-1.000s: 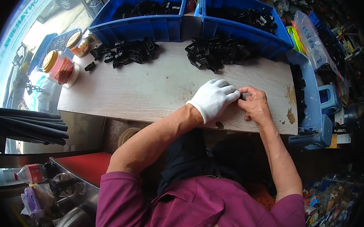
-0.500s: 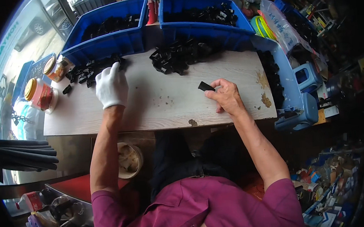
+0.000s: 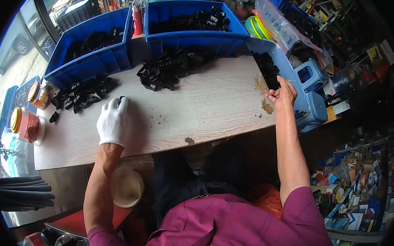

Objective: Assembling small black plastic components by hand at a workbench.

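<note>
My left hand [image 3: 112, 122], in a white glove, is closed over the table with a small black plastic part [image 3: 122, 99] at its fingertips. Just beyond it lies a loose pile of black plastic parts [image 3: 83, 94]. A second, denser pile of black parts [image 3: 168, 70] sits at the middle of the table's far side. My bare right hand [image 3: 284, 93] is over the near side of the light-blue bin [image 3: 301, 96] at the table's right edge, its fingers apart and nothing visible in them. More black parts [image 3: 266, 63] lie inside that bin, partly hidden by the hand.
Two blue crates [image 3: 130, 50] of black parts stand along the far edge of the wooden table [image 3: 196, 109]. Two lidded jars [image 3: 26, 125] stand at the left. Light-blue stools [image 3: 317, 110] are beside the bin, and a round bucket [image 3: 127, 187] is below the table.
My right hand has moved right from the table to the bin, and the black part it held has left its fingers. My left hand has drawn back from the pile with a part. The view has shifted.
</note>
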The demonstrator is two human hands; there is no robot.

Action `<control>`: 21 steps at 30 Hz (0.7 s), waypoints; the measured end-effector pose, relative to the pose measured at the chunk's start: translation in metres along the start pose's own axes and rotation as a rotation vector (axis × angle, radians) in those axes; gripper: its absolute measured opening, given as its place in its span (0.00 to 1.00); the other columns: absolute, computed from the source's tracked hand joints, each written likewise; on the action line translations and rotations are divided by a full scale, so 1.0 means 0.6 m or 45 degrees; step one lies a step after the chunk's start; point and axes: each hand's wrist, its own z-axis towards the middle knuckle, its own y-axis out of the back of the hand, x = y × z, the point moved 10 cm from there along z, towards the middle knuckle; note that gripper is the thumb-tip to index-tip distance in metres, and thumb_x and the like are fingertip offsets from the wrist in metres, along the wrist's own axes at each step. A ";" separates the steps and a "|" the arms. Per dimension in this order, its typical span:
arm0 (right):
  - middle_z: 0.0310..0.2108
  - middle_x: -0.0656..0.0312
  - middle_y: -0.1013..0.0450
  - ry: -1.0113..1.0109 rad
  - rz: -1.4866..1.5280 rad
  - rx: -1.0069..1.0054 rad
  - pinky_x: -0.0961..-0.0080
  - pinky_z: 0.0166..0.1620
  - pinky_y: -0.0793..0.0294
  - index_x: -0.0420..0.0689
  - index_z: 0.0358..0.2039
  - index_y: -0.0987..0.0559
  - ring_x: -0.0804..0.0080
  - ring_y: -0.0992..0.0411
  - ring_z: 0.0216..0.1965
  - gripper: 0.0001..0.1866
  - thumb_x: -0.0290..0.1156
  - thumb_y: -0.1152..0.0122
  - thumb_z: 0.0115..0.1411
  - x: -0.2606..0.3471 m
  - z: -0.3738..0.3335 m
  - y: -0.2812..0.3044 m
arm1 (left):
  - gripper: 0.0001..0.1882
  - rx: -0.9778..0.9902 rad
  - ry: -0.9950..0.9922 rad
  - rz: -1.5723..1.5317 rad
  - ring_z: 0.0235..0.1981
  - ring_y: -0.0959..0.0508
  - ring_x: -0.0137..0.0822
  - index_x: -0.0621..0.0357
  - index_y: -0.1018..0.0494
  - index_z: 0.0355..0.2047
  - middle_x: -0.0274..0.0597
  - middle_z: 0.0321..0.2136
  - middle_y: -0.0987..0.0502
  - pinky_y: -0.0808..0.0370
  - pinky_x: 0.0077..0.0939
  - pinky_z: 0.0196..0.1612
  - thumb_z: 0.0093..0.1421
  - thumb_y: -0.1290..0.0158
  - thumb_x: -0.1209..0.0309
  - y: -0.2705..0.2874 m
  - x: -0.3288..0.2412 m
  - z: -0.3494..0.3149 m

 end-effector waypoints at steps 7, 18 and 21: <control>0.15 0.67 0.35 -0.074 -0.294 0.649 0.67 0.22 0.16 0.43 0.44 0.21 0.73 0.30 0.14 0.18 0.38 0.27 0.58 -0.041 -0.105 -0.173 | 0.20 0.138 -0.044 -0.014 0.39 0.20 0.51 0.49 0.25 0.48 0.44 0.37 0.20 0.19 0.42 0.38 0.54 0.46 0.79 -0.008 -0.022 0.013; 0.20 0.66 0.29 0.065 -0.530 0.911 0.70 0.20 0.19 0.42 0.46 0.21 0.77 0.31 0.14 0.26 0.45 0.23 0.56 -0.049 -0.173 -0.379 | 0.09 0.166 -0.136 0.031 0.42 0.21 0.48 0.53 0.22 0.36 0.42 0.38 0.20 0.19 0.39 0.37 0.53 0.43 0.77 0.001 -0.027 0.054; 0.27 0.61 0.24 0.127 -0.603 0.949 0.71 0.19 0.21 0.39 0.47 0.20 0.77 0.32 0.12 0.26 0.42 0.22 0.55 -0.057 -0.177 -0.408 | 0.05 -0.028 -0.302 -0.039 0.43 0.22 0.45 0.54 0.22 0.29 0.38 0.42 0.22 0.20 0.37 0.38 0.49 0.41 0.76 0.019 -0.040 0.055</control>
